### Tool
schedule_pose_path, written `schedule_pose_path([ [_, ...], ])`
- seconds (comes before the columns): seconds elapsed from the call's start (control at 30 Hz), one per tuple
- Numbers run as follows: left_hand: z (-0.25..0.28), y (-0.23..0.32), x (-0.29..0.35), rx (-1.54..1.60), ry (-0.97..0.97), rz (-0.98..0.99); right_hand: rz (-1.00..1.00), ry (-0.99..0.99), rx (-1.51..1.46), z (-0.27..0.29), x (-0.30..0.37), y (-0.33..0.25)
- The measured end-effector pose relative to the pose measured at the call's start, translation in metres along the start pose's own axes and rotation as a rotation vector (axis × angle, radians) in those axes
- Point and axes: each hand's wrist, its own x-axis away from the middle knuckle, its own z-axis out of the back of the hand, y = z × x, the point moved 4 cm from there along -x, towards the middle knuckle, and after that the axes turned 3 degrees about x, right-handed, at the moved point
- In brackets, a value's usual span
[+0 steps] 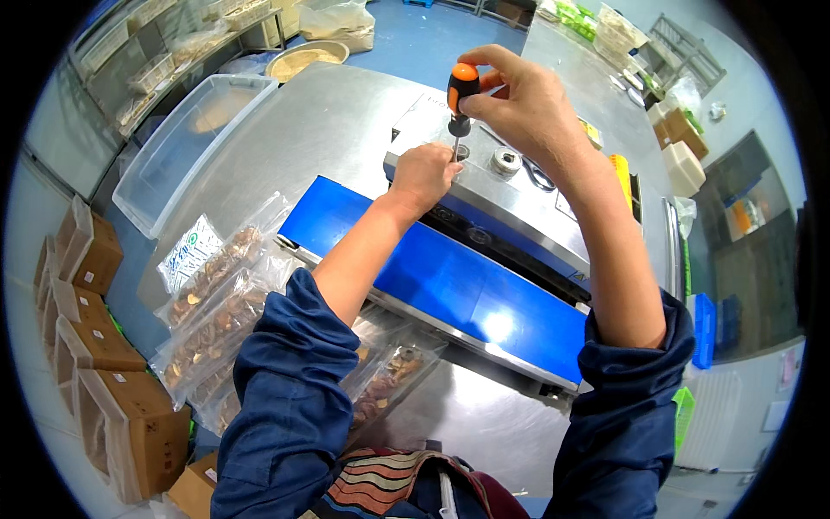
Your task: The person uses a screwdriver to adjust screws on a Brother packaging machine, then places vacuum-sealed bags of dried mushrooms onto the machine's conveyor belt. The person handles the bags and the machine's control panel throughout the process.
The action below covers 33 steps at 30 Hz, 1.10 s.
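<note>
My right hand (529, 97) grips the orange and black handle of a screwdriver (463, 91), held upright with its shaft pointing down. At the screwdriver's tip, my left hand (421, 180) is closed at the top of a steel machine (540, 214); what its fingers hold is hidden. A round metal part (507, 162) lies on the machine's top, right of the tip. Beside it are black loops that look like scissor handles (538, 175). The machine's blue conveyor belt (432, 275) runs below both forearms.
Clear bags of dried slices (212, 324) lie at the left on the steel table (324, 130). A clear plastic bin (186, 143) stands beyond the table's left edge, near cardboard boxes (143, 424). Another steel table (566, 65) stands at the back right.
</note>
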Motion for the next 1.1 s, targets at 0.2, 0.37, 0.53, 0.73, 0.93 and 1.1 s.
schedule_pose_path([
  [0.2, 0.005, -0.003, 0.001, 0.073, -0.019, -0.019, 0.041, 0.092, 0.426, 0.005, -0.004, -0.012],
  [0.37, 0.009, -0.003, 0.001, 0.123, -0.003, 0.049, 0.122, 0.131, 0.417, 0.003, -0.010, 0.004],
  [0.53, 0.041, 0.027, -0.009, 0.275, 0.159, -0.009, -0.266, -0.120, 0.641, 0.011, -0.009, -0.007],
  [0.73, 0.035, 0.036, -0.024, 0.227, 0.146, -0.131, -0.084, -0.004, 0.467, 0.006, -0.007, 0.012],
  [0.93, 0.034, 0.032, -0.020, 0.399, 0.040, -0.069, -0.261, -0.191, 0.623, 0.015, -0.007, -0.010],
  [1.1, 0.030, 0.030, -0.019, 0.408, 0.070, -0.070, 0.005, 0.116, 0.478, 0.008, 0.005, 0.007],
])
